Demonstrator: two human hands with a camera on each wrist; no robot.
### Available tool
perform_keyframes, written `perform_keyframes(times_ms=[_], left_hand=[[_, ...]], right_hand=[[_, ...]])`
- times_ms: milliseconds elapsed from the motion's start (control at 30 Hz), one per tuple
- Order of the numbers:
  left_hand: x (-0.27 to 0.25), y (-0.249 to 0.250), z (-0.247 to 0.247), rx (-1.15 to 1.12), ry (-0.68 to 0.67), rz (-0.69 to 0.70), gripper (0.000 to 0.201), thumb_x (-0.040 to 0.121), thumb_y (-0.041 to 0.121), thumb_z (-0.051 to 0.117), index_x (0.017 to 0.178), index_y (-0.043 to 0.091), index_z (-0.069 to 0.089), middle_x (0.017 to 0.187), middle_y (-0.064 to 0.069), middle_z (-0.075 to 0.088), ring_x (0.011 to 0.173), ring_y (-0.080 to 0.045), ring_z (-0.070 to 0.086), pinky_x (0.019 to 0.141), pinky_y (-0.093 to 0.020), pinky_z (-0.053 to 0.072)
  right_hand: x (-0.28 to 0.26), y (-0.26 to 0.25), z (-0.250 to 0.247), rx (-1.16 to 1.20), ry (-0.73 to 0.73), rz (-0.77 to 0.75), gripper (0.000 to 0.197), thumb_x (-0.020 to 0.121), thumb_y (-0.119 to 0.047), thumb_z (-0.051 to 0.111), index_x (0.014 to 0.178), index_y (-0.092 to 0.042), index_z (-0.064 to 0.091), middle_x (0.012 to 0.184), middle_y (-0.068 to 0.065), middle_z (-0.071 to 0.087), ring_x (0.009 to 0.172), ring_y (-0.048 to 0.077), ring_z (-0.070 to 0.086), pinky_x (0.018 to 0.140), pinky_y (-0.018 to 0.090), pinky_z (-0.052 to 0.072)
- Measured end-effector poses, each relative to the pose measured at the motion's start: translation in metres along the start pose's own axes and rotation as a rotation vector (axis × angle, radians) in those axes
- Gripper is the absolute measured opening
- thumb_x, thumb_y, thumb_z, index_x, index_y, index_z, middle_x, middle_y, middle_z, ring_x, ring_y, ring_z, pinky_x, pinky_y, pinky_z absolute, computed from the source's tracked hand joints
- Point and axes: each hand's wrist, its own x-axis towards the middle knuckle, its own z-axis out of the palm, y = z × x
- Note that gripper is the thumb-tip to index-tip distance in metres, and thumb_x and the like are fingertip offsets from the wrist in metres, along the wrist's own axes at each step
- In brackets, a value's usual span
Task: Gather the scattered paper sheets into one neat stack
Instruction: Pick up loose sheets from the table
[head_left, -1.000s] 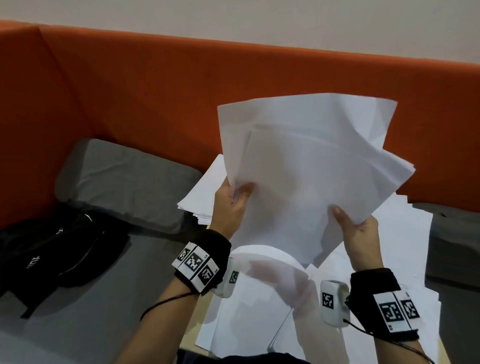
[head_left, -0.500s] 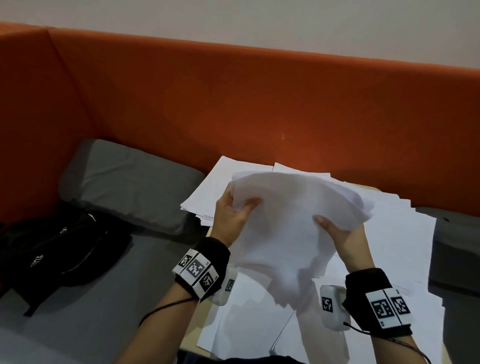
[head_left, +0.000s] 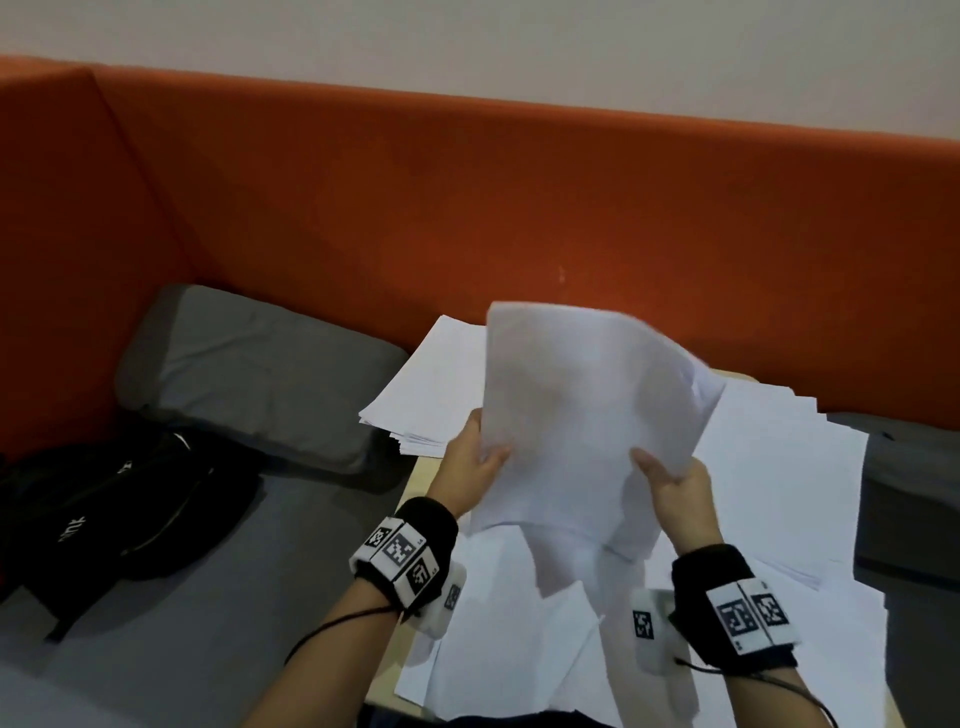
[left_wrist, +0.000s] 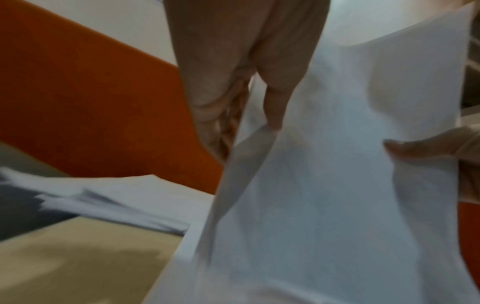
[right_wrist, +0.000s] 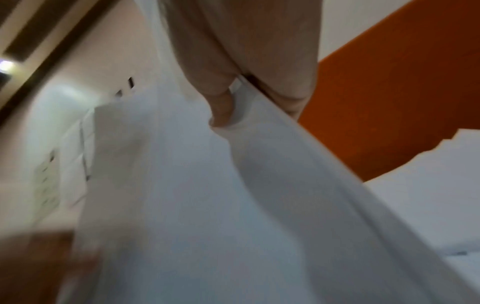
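Note:
A bundle of white paper sheets (head_left: 576, 410) stands nearly upright above the table, held by both hands. My left hand (head_left: 475, 467) pinches its left edge, thumb on the near face. My right hand (head_left: 672, 486) pinches the lower right edge. In the left wrist view the bundle (left_wrist: 337, 185) fills the right half, with the left thumb (left_wrist: 275, 98) on it. The right wrist view shows the right thumb (right_wrist: 221, 111) pressed on the sheets (right_wrist: 207, 205). More loose sheets (head_left: 779, 493) cover the table, and a rough pile (head_left: 431, 395) lies at the back left.
The light wooden table (head_left: 421, 478) stands in an orange upholstered booth (head_left: 467, 218). A grey cushion (head_left: 260, 374) lies left of the table. A black bag (head_left: 104, 504) rests on the grey seat at far left. Another grey seat (head_left: 914, 493) is at the right.
The bundle dropped from high and fanned out to low over the table, then came up again, now more squared. Both hands kept their hold throughout.

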Motion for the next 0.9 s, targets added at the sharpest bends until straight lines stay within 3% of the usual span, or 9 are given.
perform_keyframes(times_ms=[167,233,333,400,500,567,667,767,900], left_hand=[[-0.008,-0.053,-0.008,0.138,-0.007,-0.378,0.043,0.086,0.0,0.057,0.128,0.008,0.048,0.122,-0.009,0.053,0.107,-0.028,0.055,0.087,-0.036,0.048],[-0.014,-0.068,-0.008,0.25,-0.04,-0.453,0.046,0.087,0.003,0.056,0.132,0.007,0.046,0.129,-0.013,0.05,0.116,-0.03,0.051,0.094,-0.037,0.046],[-0.019,-0.074,-0.003,0.325,-0.083,-0.482,0.037,0.085,0.003,0.054,0.122,0.003,0.052,0.115,-0.014,0.056,0.107,-0.033,0.054,0.084,-0.031,0.043],[-0.018,-0.071,0.002,0.335,-0.093,-0.487,0.012,0.081,0.0,0.051,0.09,0.007,0.054,0.083,-0.006,0.049,0.078,-0.028,0.05,0.069,-0.027,0.035],[-0.012,-0.067,0.004,0.422,-0.14,-0.471,0.014,0.083,0.002,0.053,0.082,0.013,0.044,0.078,0.002,0.038,0.074,-0.018,0.04,0.069,-0.026,0.033],[-0.01,-0.066,0.004,0.459,-0.146,-0.458,0.011,0.084,0.003,0.053,0.089,0.012,0.051,0.087,-0.003,0.046,0.078,-0.019,0.048,0.073,-0.028,0.038],[-0.013,-0.069,0.006,0.517,-0.163,-0.438,0.032,0.09,0.007,0.053,0.123,0.008,0.052,0.124,-0.01,0.045,0.114,-0.025,0.049,0.093,-0.025,0.041],[-0.02,-0.069,0.014,0.621,-0.168,-0.391,0.035,0.092,0.012,0.052,0.127,0.009,0.05,0.133,-0.011,0.037,0.122,-0.026,0.04,0.104,-0.033,0.038],[-0.019,-0.064,0.021,0.738,-0.163,-0.442,0.034,0.093,0.022,0.05,0.124,0.008,0.052,0.13,-0.012,0.04,0.12,-0.028,0.039,0.101,-0.035,0.038]], right_hand=[[0.026,0.013,-0.03,0.048,0.246,-0.002,0.022,0.093,-0.009,0.054,0.11,0.005,0.058,0.096,0.011,0.054,0.091,0.019,0.049,0.077,0.029,0.038],[0.033,0.028,-0.043,0.049,0.289,0.061,0.012,0.093,-0.009,0.052,0.103,-0.004,0.057,0.086,0.012,0.054,0.08,0.021,0.05,0.063,0.026,0.042],[0.034,0.062,-0.048,-0.003,0.217,0.239,0.007,0.088,-0.018,0.054,0.092,-0.012,0.055,0.07,0.012,0.051,0.062,0.024,0.048,0.057,0.028,0.04],[0.031,0.085,-0.043,-0.148,0.098,0.34,0.009,0.087,-0.019,0.054,0.091,-0.011,0.056,0.078,0.017,0.056,0.07,0.027,0.052,0.067,0.034,0.039],[0.023,0.11,-0.035,-0.373,-0.1,0.385,0.015,0.093,-0.009,0.051,0.104,0.0,0.056,0.101,0.023,0.06,0.09,0.031,0.055,0.077,0.032,0.037],[0.02,0.114,-0.033,-0.411,-0.148,0.417,0.018,0.092,-0.008,0.052,0.106,0.003,0.056,0.107,0.026,0.06,0.092,0.031,0.054,0.078,0.032,0.036],[0.02,0.111,-0.035,-0.441,-0.149,0.434,0.015,0.092,-0.01,0.053,0.103,0.001,0.054,0.099,0.02,0.058,0.088,0.027,0.051,0.077,0.03,0.035],[0.019,0.11,-0.035,-0.43,-0.147,0.433,0.02,0.092,-0.01,0.053,0.106,0.003,0.055,0.096,0.018,0.056,0.088,0.028,0.051,0.077,0.031,0.035],[0.017,0.111,-0.035,-0.427,-0.14,0.444,0.028,0.092,-0.011,0.053,0.113,0.008,0.055,0.099,0.021,0.059,0.09,0.028,0.052,0.079,0.032,0.036]])
